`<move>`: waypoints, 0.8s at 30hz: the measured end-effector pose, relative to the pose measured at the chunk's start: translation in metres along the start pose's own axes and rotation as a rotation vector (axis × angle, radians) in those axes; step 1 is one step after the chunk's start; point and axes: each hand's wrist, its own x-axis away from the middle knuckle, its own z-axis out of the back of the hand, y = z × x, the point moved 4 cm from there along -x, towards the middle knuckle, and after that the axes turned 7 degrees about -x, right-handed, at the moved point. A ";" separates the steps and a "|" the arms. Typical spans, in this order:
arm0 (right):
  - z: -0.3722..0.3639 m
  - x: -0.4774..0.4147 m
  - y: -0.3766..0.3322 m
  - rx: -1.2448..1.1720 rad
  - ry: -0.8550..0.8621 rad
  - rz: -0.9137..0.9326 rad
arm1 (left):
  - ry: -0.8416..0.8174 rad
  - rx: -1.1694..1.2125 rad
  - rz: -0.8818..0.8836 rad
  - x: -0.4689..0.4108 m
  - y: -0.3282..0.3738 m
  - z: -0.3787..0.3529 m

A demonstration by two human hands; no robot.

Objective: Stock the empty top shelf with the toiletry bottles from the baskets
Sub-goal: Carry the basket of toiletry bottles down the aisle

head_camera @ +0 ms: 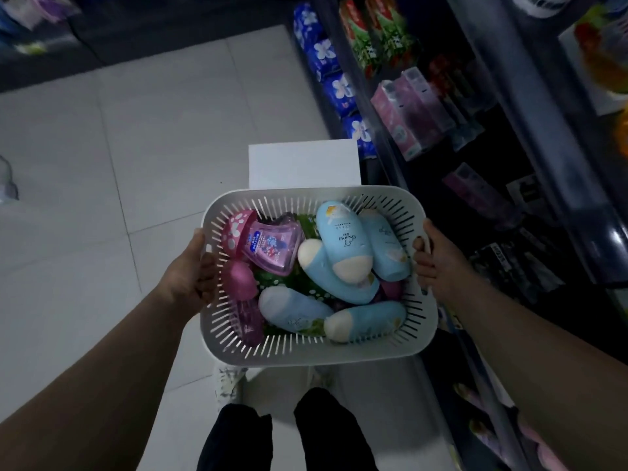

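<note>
I hold a white slotted plastic basket (pixel 306 348) in front of me above the floor. My left hand (pixel 190 273) grips its left rim and my right hand (pixel 438 263) grips its right rim. Inside lie several light blue bottles with cream caps (pixel 343 239), a pink bottle with a spotted pink cap (pixel 268 244), and more pink bottles (pixel 243 280) along the left wall. Something green (pixel 292 283) shows underneath them. The top shelf is out of view.
Dark store shelving (pixel 475 137) runs along the right, filled with pink and red boxes and blue flowered packs (pixel 336 86). A white box (pixel 302 164) stands on the grey tiled floor beyond the basket. My legs and shoes show below it.
</note>
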 end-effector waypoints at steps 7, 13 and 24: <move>0.001 -0.017 -0.005 -0.014 -0.010 -0.004 | 0.024 0.016 0.019 -0.006 0.007 -0.009; 0.005 -0.023 -0.004 -0.004 -0.037 -0.009 | 0.037 0.027 0.006 -0.007 0.006 -0.007; -0.008 -0.005 -0.026 0.659 0.309 0.453 | 0.539 -0.679 -0.266 0.023 0.029 -0.013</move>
